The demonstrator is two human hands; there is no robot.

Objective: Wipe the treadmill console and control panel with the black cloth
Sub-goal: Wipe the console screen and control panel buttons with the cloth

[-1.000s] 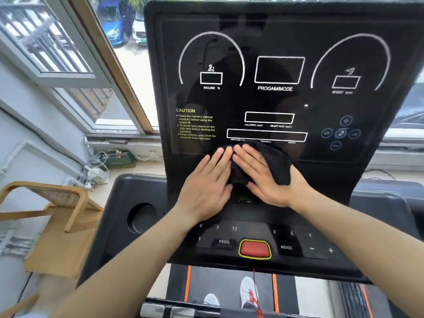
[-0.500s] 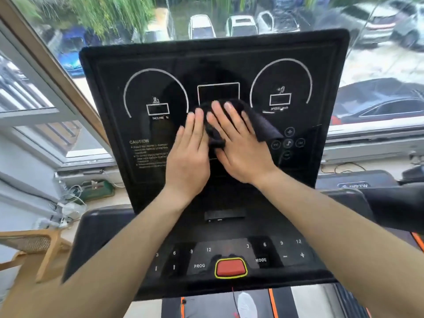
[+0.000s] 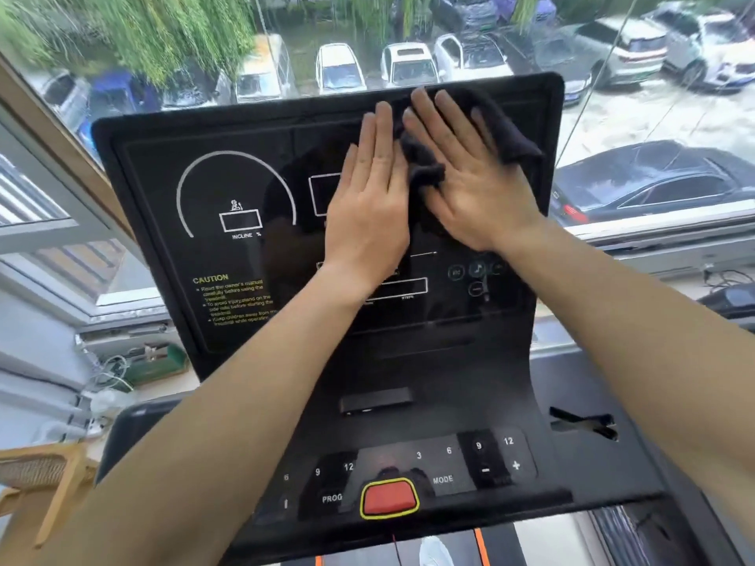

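The black treadmill console (image 3: 228, 279) stands upright in front of me, with white dial outlines and yellow caution text. A crumpled black cloth (image 3: 506, 132) lies against its upper right part, near the top edge. My right hand (image 3: 470, 181) presses flat on the cloth with fingers spread. My left hand (image 3: 369, 202) lies flat beside it, its fingers touching the cloth's left edge. Below sits the control panel (image 3: 457, 463) with number keys, PROG and MODE keys and a red button (image 3: 389, 497).
A window behind the console looks out on parked cars and trees. A wooden chair (image 3: 45, 480) stands at the lower left. Cables and a green item (image 3: 151, 363) lie on the window sill at the left. A black strap (image 3: 584, 426) rests on the right tray.
Both hands have slid the cloth up the console, from its lower middle past the centre display to the upper right near the top edge. The camera has tilted upward.
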